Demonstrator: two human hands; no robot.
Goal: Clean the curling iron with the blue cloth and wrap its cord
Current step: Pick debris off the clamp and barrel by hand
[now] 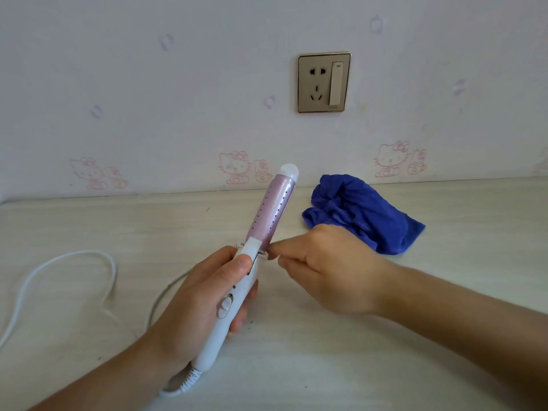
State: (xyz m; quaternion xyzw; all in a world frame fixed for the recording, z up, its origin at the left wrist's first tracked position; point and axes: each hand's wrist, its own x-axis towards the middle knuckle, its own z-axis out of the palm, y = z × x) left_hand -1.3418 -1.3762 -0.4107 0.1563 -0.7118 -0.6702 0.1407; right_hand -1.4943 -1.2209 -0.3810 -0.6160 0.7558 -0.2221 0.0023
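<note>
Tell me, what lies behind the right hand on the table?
A crumpled blue cloth lies on the table just behind the right hand. The hand covers the cloth's near left edge, so whether they touch cannot be told.

PLACE: this is looking like a home room | WALLS: pale wallpaper is showing pink cartoon cats | POWER: a gold-framed socket with a switch is sitting in that wallpaper | SURFACE: a pale wood-grain tabletop is running along beneath it | GEAR: a curling iron and a cloth are suggesting household use
</note>
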